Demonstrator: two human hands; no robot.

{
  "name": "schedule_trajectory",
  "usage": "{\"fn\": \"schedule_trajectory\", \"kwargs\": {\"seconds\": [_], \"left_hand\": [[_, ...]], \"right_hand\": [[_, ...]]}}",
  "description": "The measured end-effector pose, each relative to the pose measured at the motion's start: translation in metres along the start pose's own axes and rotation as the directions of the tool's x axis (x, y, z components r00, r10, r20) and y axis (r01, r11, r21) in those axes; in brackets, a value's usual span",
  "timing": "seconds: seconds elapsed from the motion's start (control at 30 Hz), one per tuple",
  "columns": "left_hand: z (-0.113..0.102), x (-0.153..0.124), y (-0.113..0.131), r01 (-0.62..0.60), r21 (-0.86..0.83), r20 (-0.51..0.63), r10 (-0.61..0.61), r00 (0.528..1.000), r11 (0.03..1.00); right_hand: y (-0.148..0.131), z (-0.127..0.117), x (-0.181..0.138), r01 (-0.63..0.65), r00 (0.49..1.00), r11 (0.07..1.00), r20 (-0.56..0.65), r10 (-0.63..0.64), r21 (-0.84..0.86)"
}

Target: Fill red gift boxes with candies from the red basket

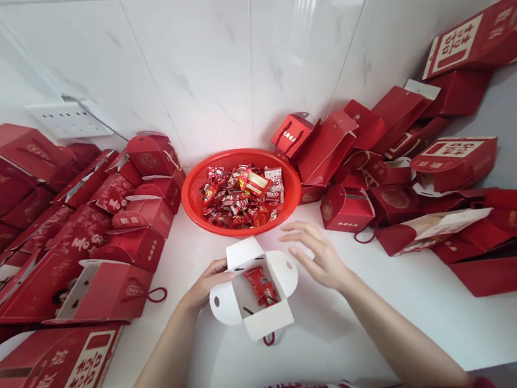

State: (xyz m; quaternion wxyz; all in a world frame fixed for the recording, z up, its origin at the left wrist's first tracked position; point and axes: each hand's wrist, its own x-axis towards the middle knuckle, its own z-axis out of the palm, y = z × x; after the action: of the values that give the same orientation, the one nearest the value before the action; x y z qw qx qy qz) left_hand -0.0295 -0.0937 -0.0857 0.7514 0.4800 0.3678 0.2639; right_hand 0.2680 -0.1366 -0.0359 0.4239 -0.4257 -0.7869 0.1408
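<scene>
An open gift box [270,326] with white inner flaps spread outward stands in front of me, a dark red cord loop at its near side. Inside it lies a red wrapped candy [261,285]. My left hand [208,281] grips the box at its left side, thumb on the flap edge. To the right, above the box's right flap, my right hand [318,253] hovers with fingers apart and nothing in them. Just beyond the box sits a red plastic basket [188,202] filled with small wrapped candies [241,202].
Red gift boxes [126,222] are packed in rows at the left. More red boxes and bags [351,206] are heaped at the right. All rest on a white table [346,344] against a tiled wall [210,70] with a socket strip [68,121].
</scene>
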Motion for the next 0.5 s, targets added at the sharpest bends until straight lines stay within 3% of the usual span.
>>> {"fn": "schedule_trajectory", "kwargs": {"seconds": [0.03,0.1,0.13,0.17,0.33,0.5], "left_hand": [[0.001,0.004,-0.003,0.005,-0.034,-0.002,-0.005,1.0,0.999],[0.005,0.011,-0.009,0.029,-0.089,0.016,-0.027,0.999,0.996],[0.007,0.015,-0.012,0.042,-0.104,0.028,-0.039,0.999,0.994],[0.008,0.018,-0.014,0.052,-0.111,0.041,-0.048,0.998,0.992],[0.008,0.023,-0.017,0.059,-0.099,0.079,-0.051,0.996,0.993],[0.005,0.021,-0.021,0.042,-0.091,0.101,-0.033,0.994,0.995]], "right_hand": [[0.003,-0.009,0.016,-0.021,1.0,0.998,0.021,0.022,-0.055],[0.014,-0.022,0.055,-0.081,0.975,0.965,0.181,0.129,-0.251],[0.021,-0.024,0.075,-0.134,0.929,0.912,0.27,0.252,-0.388],[0.028,-0.023,0.096,-0.168,0.836,0.841,0.378,0.398,-0.515],[0.06,0.02,0.164,-0.19,0.604,0.748,0.524,0.6,-0.636],[0.071,0.057,0.172,-0.169,0.54,0.744,0.571,0.618,-0.646]]}}
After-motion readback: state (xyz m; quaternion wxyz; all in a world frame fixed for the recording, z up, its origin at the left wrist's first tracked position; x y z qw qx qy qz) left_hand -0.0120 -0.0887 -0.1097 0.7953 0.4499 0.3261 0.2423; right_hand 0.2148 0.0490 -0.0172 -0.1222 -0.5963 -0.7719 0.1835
